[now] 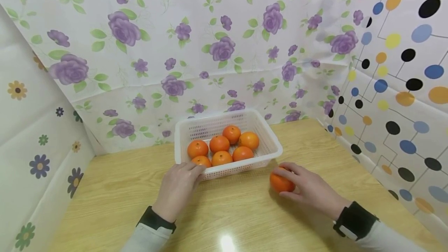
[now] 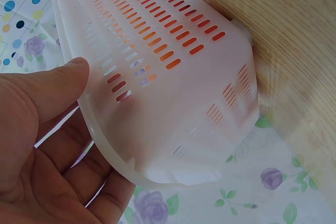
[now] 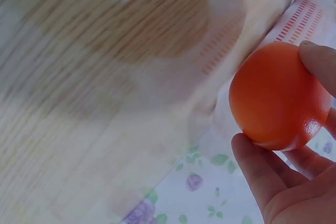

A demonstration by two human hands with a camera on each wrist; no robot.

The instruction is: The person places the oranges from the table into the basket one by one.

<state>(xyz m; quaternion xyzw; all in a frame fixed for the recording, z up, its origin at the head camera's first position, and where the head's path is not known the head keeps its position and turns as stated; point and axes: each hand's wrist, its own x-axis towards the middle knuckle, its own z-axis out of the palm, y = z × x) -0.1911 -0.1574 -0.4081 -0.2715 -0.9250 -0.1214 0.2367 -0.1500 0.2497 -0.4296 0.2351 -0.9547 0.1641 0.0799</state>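
A white slotted plastic basket (image 1: 269, 143) stands on the wooden table (image 1: 115, 189) and holds several oranges (image 1: 219, 143). My left hand (image 1: 180, 184) grips the basket's near left corner; in the left wrist view the thumb (image 2: 52, 85) lies against the basket (image 2: 173, 108) rim. My right hand (image 1: 302, 184) holds one orange (image 1: 280, 182) on the table just right of the basket's front corner. In the right wrist view the fingers (image 3: 262, 174) curl round that orange (image 3: 275, 95).
Floral cloth (image 1: 157, 49) hangs behind the table and at the left, dotted cloth (image 1: 402, 88) at the right. Bare tabletop lies in front of the basket between my two sleeves (image 1: 357, 221).
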